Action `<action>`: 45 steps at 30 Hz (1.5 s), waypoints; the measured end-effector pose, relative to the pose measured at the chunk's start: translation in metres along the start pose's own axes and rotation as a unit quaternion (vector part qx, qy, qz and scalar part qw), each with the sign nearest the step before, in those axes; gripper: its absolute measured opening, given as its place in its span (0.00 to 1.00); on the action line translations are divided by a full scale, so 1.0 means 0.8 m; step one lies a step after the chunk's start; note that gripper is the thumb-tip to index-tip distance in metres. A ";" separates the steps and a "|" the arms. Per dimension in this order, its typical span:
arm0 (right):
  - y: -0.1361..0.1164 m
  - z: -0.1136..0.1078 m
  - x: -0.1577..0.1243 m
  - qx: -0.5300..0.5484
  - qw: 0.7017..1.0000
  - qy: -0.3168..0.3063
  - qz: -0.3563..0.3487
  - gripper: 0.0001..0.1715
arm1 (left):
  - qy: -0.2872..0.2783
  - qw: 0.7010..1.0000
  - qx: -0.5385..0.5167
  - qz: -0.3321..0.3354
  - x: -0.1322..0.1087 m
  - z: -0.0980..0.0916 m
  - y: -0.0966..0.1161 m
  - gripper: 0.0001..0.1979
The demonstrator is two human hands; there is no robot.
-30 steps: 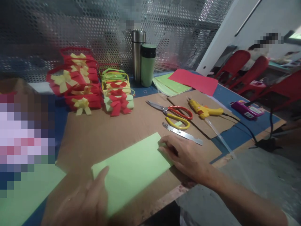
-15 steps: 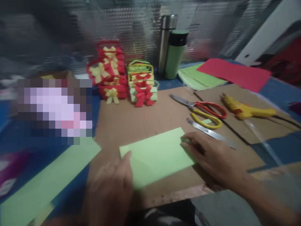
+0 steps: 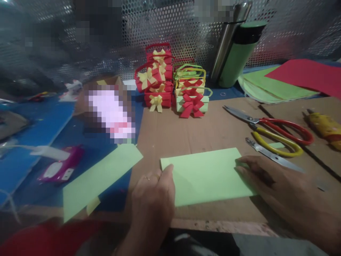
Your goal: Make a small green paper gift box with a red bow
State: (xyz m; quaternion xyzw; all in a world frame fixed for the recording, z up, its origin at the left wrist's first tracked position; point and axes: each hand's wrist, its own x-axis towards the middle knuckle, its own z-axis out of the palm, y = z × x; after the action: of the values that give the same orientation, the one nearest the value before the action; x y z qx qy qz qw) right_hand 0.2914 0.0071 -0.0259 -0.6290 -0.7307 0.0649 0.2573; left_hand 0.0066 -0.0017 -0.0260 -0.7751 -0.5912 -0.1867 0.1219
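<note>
A light green sheet of paper, seemingly folded over, lies on the brown cardboard between my hands. At its left end, my left hand grips the edge with the thumb on top and the other fingers curled. My right hand pinches the right edge between thumb and fingers. Just beyond the right hand rest scissors with one red and one yellow handle, blades apart, and a straight metal blade beside the yellow handle. A long light green paper strip lies to the left.
Small red paper baskets and green and yellow ones with bows stand at the back. Behind are a green bottle and a steel flask. A yellow glue gun and red paper are right; a purple power socket is left.
The view has swung left, so everything appears further right and the purple socket shows fully. Both hands keep their hold on the green paper, which looks barely moved on the cardboard.
</note>
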 end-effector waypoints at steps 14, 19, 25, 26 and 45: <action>-0.001 -0.002 0.000 0.002 1.000 -0.015 0.012 0.18 | -0.063 0.997 0.046 0.013 0.002 -0.010 -0.002 0.20; -0.001 -0.001 0.000 0.000 1.000 -0.007 0.014 0.18 | -0.050 0.998 0.042 0.027 0.003 -0.011 -0.003 0.20; 0.001 -0.001 0.000 -0.001 1.000 -0.006 0.015 0.16 | -0.032 0.998 0.035 0.039 -0.001 -0.006 -0.007 0.19; 0.001 -0.001 0.001 0.003 1.000 -0.008 0.015 0.15 | -0.024 0.998 0.035 0.042 -0.001 -0.005 -0.006 0.18; -0.016 0.000 0.009 -0.008 1.000 0.002 0.023 0.07 | 0.076 0.976 0.101 0.175 0.021 -0.014 -0.007 0.17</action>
State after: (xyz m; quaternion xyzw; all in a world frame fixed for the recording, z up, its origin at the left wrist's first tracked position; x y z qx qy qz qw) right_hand 0.2794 0.0114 -0.0180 -0.6477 -0.7161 0.0632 0.2522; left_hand 0.0038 0.0097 -0.0087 -0.8337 -0.4513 -0.1604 0.2748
